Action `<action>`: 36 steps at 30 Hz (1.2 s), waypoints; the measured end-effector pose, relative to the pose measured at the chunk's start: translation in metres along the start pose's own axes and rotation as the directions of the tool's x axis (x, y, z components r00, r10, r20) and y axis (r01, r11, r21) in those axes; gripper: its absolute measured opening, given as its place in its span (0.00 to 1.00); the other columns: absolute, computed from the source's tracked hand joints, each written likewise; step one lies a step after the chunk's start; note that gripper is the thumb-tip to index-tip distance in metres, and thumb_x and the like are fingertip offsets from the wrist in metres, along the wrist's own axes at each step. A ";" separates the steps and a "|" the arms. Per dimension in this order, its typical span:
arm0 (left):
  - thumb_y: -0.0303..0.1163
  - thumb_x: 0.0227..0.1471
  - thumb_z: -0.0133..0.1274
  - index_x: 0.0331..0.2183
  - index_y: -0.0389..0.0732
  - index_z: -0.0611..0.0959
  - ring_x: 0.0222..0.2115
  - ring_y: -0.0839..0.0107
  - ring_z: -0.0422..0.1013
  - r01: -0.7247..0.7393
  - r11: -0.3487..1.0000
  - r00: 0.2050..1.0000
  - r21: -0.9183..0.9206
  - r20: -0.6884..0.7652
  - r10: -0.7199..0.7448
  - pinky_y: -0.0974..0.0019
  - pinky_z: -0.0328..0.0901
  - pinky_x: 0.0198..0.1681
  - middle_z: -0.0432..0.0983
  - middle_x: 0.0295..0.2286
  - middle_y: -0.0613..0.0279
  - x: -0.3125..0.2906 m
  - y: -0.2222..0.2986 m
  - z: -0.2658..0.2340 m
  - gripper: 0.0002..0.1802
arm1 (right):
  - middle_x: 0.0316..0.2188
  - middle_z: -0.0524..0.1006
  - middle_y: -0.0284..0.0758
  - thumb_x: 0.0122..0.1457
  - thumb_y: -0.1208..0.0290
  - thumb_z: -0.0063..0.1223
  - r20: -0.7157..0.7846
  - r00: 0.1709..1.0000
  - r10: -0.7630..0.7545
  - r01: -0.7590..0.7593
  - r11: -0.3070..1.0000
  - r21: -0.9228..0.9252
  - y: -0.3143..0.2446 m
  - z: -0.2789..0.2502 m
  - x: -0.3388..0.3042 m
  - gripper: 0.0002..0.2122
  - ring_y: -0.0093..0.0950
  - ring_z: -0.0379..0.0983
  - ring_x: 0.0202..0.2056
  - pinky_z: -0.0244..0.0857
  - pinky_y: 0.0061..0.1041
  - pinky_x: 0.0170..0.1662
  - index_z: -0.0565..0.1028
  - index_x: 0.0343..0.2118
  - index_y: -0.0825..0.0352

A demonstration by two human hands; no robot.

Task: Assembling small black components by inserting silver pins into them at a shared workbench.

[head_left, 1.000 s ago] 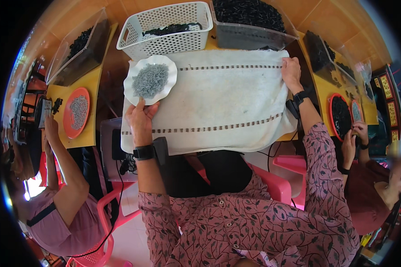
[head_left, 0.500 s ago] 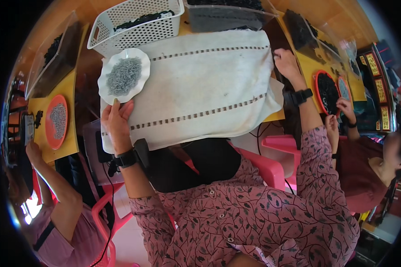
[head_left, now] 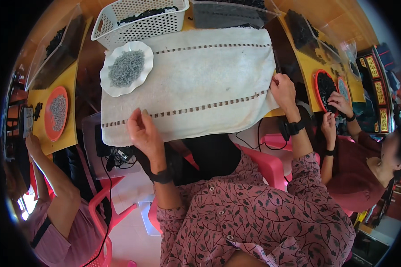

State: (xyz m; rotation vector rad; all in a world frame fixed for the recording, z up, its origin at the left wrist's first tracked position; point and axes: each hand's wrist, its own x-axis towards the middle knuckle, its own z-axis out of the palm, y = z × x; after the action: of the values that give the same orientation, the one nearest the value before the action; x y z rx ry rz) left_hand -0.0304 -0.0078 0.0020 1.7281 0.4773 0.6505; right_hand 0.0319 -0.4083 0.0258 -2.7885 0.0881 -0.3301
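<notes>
A white cloth point(head_left: 209, 75) with two dashed brown stripes lies over the table in front of me. On its far left corner stands a white scalloped plate point(head_left: 148, 72), heaped with small thin grey metal pieces point(head_left: 126, 69) too fine to name surely. My left hand point(head_left: 145, 135) hovers at the cloth's near left edge, fingers loosely bent and apart, holding nothing. At the right edge of the cloth, my right hand point(head_left: 284, 91) has its fingers closed on the border; its fingertips are partly hidden.
Behind the cloth are a white perforated basket point(head_left: 149, 27) and a clear bin point(head_left: 229, 17), both holding black pieces. People work at either side, with an orange plate point(head_left: 55, 129) at left and a red-rimmed tray point(head_left: 319, 89) at right. Pink chairs point(head_left: 265, 171) and cables are below.
My left hand has left the plate's rim and come nearer and to the right. My right hand has slid toward me along the cloth's right edge.
</notes>
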 end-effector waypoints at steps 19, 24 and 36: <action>0.22 0.50 0.55 0.35 0.33 0.80 0.32 0.62 0.73 -0.197 0.948 0.968 0.249 0.201 0.148 0.65 0.69 0.36 0.75 0.35 0.50 -0.022 0.020 0.006 0.07 | 0.44 0.75 0.51 0.58 0.66 0.50 0.215 0.944 0.250 -0.236 0.968 -0.087 0.027 -0.017 0.003 0.13 0.51 0.72 0.44 0.67 0.41 0.47 0.76 0.38 0.72; 0.22 0.46 0.59 0.33 0.35 0.79 0.32 0.58 0.72 -0.190 0.976 0.943 0.109 0.296 0.151 0.61 0.69 0.36 0.75 0.34 0.51 -0.049 0.023 0.018 0.09 | 0.40 0.75 0.52 0.56 0.69 0.50 0.014 0.945 0.327 -0.318 0.927 -0.197 0.025 -0.010 0.009 0.11 0.50 0.71 0.45 0.67 0.42 0.47 0.75 0.37 0.73; 0.26 0.43 0.63 0.35 0.36 0.81 0.40 0.53 0.70 -0.491 0.851 0.820 0.185 0.426 0.381 0.56 0.66 0.43 0.75 0.39 0.51 -0.058 0.037 0.028 0.14 | 0.52 0.69 0.45 0.59 0.66 0.47 0.148 0.980 -0.133 0.153 0.979 -0.134 -0.002 -0.011 0.090 0.16 0.47 0.64 0.53 0.61 0.43 0.55 0.73 0.50 0.63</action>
State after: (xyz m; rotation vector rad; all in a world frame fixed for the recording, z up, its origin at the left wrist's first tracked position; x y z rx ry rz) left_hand -0.0571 -0.0743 0.0222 2.2142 -0.1220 0.5679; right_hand 0.1172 -0.4186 0.0562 -2.9600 -0.1284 -0.1698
